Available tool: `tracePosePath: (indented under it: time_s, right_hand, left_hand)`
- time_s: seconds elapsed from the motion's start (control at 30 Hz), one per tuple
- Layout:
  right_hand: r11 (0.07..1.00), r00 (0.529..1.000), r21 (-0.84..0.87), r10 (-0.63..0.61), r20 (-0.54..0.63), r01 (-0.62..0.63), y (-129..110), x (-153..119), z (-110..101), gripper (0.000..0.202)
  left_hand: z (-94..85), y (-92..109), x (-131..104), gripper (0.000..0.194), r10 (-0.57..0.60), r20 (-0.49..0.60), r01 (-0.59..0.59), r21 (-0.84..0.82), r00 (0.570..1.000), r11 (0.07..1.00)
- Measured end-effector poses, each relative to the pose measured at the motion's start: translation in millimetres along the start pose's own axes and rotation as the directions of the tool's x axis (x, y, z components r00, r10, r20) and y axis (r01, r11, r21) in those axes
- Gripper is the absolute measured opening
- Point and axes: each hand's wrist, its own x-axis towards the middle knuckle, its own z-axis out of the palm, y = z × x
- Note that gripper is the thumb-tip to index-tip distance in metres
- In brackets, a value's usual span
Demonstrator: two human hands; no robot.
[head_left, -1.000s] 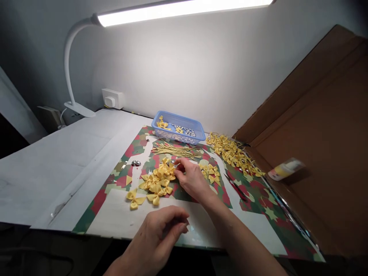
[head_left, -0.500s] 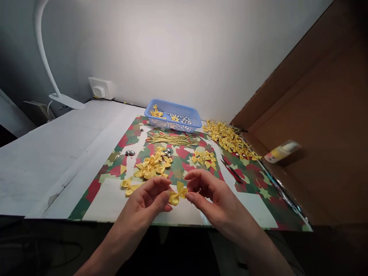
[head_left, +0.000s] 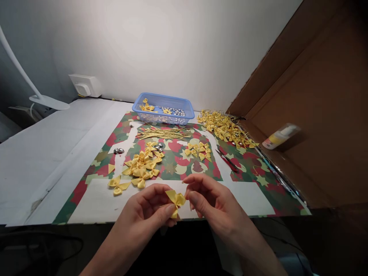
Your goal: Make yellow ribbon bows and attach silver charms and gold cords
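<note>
Between the thumb and fingers of my left hand (head_left: 153, 209) is a yellow ribbon bow (head_left: 176, 201), held just above the table's front edge. My right hand (head_left: 212, 201) is curled at the bow's right edge. Its thumb and fingertips come together there and appear to pinch the ribbon, though the contact is small. A loose heap of yellow bows (head_left: 142, 165) lies beyond my left hand, and a single bow (head_left: 117, 186) sits apart at its left. Farther off, beyond my right hand, is a smaller group of bows (head_left: 199, 149).
A blue basket (head_left: 163, 100) holds bows and silver beads. Gold twist ties (head_left: 162, 133) lie before it. Finished-looking bows with ties (head_left: 224, 126) are piled by the cardboard wall (head_left: 316, 96). Scissors (head_left: 227, 160), silver bells (head_left: 118, 150) and a bottle (head_left: 280, 137) are around.
The bow has turned and tilted in my left hand's fingers, with one tail now pointing up-left. My right hand has shifted slightly at its edge. The whole view has moved a little to the right.
</note>
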Motion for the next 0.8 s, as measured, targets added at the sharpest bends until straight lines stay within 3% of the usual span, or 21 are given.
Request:
tracePosePath:
  time_s: [0.07,0.13,0.2,0.27,0.33,0.4,0.47,0.57,0.7,0.8]
  right_hand:
    - [0.993,0.998,-0.100,-0.064,0.009,0.065,-0.4,-0.6,-0.8,0.015]
    - [0.968,0.986,-0.190,-0.163,0.012,0.163,-0.1,-1.6,-0.9,0.016]
    - [0.945,0.963,-0.196,-0.268,-0.009,0.261,2.7,-2.9,-1.0,0.023]
    - [0.934,0.939,-0.127,-0.341,-0.050,0.333,8.2,-4.4,-1.6,0.024]
    - [0.925,0.922,-0.039,-0.380,-0.080,0.378,14.7,-5.2,-2.1,0.023]
    - [0.914,0.913,0.034,-0.400,-0.080,0.404,20.2,-4.8,-1.5,0.025]
    - [0.902,0.905,0.074,-0.422,-0.054,0.425,23.6,-3.7,0.4,0.027]
    - [0.904,0.907,0.070,-0.419,-0.037,0.421,25.7,-3.0,3.9,0.025]
    - [0.965,0.969,0.096,-0.237,-0.071,0.243,26.3,-6.9,5.1,0.019]
    - [0.980,0.990,0.139,-0.138,-0.025,0.140,25.5,-9.7,5.2,0.016]
  left_hand:
    - [0.7,-5.4,-2.1,0.017,0.198,-0.078,-0.171,0.269,0.977,0.948]
    - [0.8,-9.6,-5.4,0.023,0.385,-0.074,-0.303,0.490,0.920,0.817]
    - [0.6,-10.4,-9.4,0.026,0.447,-0.046,-0.355,0.537,0.894,0.766]
    - [0.3,-7.2,-12.7,0.025,0.353,-0.055,-0.307,0.378,0.934,0.873]
    - [-0.2,-1.4,-14.1,0.028,0.168,-0.007,-0.166,0.097,0.986,0.981]
    - [-0.3,4.2,-13.0,0.033,0.006,0.089,0.004,-0.107,0.996,0.994]
    - [0.2,7.6,-9.9,0.025,-0.083,0.124,0.104,-0.171,0.989,0.980]
    - [1.7,8.4,-4.5,0.013,-0.090,0.087,0.104,-0.173,0.992,0.979]
    - [1.6,6.0,-1.0,0.013,-0.017,0.038,0.021,-0.104,0.999,0.994]
    - [0.4,4.3,-2.2,0.011,0.009,0.037,-0.008,-0.039,0.999,0.999]
